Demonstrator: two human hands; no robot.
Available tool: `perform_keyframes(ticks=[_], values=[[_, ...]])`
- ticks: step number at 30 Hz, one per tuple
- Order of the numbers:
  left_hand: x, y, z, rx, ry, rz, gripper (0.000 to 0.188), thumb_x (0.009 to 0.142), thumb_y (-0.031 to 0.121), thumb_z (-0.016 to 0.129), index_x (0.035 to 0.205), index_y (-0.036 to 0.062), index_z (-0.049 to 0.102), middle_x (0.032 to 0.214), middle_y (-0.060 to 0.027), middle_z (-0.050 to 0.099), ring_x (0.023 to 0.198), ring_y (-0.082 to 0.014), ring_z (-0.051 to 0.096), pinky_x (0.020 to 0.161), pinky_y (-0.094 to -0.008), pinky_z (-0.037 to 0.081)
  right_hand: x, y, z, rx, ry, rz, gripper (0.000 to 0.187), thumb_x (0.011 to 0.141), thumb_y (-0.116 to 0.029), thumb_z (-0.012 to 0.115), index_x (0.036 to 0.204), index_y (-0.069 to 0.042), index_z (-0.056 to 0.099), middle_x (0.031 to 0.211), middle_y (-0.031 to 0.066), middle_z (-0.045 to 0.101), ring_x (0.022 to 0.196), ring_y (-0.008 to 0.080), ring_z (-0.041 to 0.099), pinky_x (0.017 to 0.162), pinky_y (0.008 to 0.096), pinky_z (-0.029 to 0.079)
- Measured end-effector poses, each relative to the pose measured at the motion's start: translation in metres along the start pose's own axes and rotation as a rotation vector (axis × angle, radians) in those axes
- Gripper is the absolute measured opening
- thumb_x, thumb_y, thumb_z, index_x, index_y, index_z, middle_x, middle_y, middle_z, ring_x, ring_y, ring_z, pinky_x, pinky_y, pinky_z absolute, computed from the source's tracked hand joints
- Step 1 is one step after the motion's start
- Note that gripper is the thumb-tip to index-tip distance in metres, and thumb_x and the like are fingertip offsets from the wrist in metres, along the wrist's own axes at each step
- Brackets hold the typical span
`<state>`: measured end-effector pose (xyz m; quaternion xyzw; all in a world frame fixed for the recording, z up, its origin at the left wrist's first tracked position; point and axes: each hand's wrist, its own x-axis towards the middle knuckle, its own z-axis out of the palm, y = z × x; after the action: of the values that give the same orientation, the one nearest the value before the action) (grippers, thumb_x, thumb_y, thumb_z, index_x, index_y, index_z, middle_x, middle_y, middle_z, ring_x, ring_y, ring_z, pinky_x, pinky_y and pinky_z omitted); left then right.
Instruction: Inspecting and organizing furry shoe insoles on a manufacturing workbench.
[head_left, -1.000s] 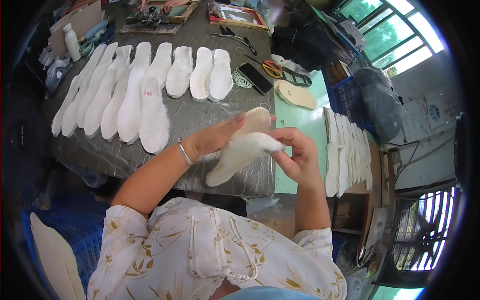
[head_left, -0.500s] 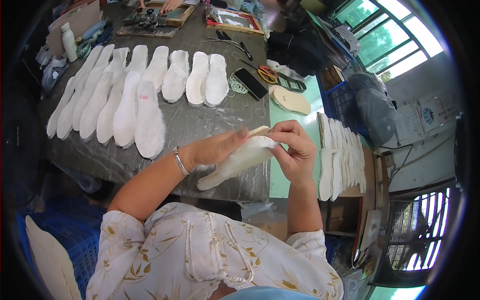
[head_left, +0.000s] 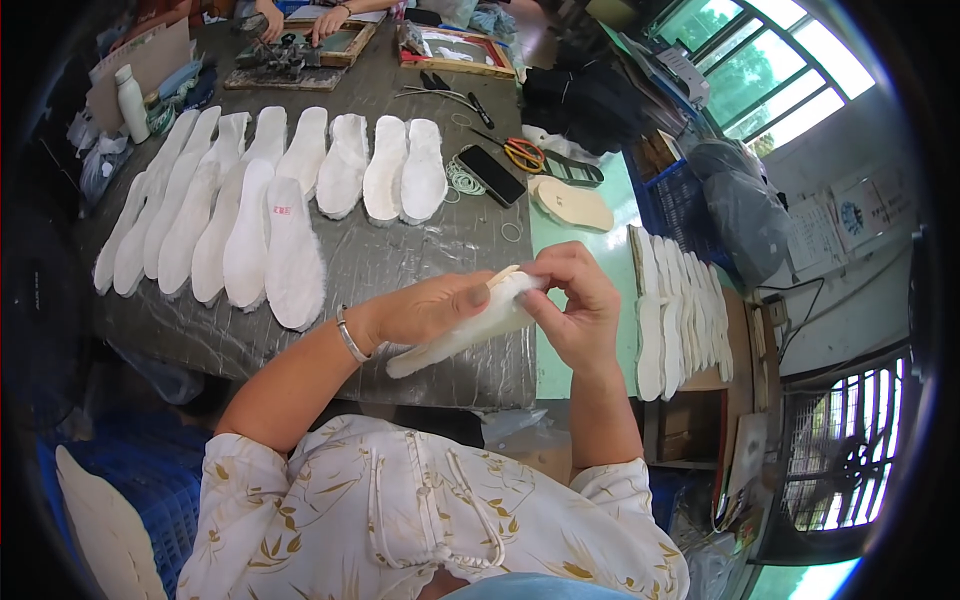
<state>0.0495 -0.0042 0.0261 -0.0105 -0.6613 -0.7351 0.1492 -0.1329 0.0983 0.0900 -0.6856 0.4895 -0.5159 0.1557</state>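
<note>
A fuzzy white insole (head_left: 488, 322) is held above the table's front edge, its narrow end pointing down and left. My left hand (head_left: 425, 308) wraps round its middle, thumb on the near face. At the upper right end, my right hand (head_left: 572, 300) pinches the insole's edge between thumb and fingers. A beige layer shows along the upper edge, beside the white fleece. Left of my hands, several white insoles (head_left: 247, 235) lie in two overlapping rows, one with a red mark (head_left: 282, 210) near its top.
A phone (head_left: 491, 174), orange-handled scissors (head_left: 524, 155), a cord coil (head_left: 463, 180) and beige insole shapes (head_left: 572, 203) lie beyond my hands. More white insoles (head_left: 672, 320) stand in a row at right. Across the table, another person's hands (head_left: 325, 22) work at a wooden frame (head_left: 345, 45).
The insole has tilted so its near face is more covered, and my left thumb now presses lower on it. The other person's hands have come further into view.
</note>
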Motion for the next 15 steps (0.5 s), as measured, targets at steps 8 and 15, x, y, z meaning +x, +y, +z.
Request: perform_keyframes(ticks=[8,15], values=[[0.006,0.0,-0.01,-0.016,-0.079,-0.115,0.112,0.074,0.089,0.04,0.148,0.0042,0.035,0.118,-0.0105,0.059,0.09,-0.013,0.062,0.072,-0.0266,0.053,0.011,-0.003,-0.024,-0.033,-0.296,0.185,0.02,0.08,0.0,0.063,0.1,-0.002,0.069,0.094,0.0048,0.067,0.077,0.0101,0.06,0.063,0.0216,0.046],[-0.029,-0.005,-0.012,0.294,0.08,-0.111,0.094,0.075,0.022,0.082,0.15,0.0007,0.029,0.144,-0.0135,0.046,0.131,-0.0194,0.045,0.108,-0.0329,0.035,-0.032,0.031,-0.04,0.274,-0.062,0.352,0.013,0.092,-0.001,0.062,0.103,0.005,0.065,0.095,0.0053,0.065,0.084,0.0103,0.061,0.074,0.0231,0.049]])
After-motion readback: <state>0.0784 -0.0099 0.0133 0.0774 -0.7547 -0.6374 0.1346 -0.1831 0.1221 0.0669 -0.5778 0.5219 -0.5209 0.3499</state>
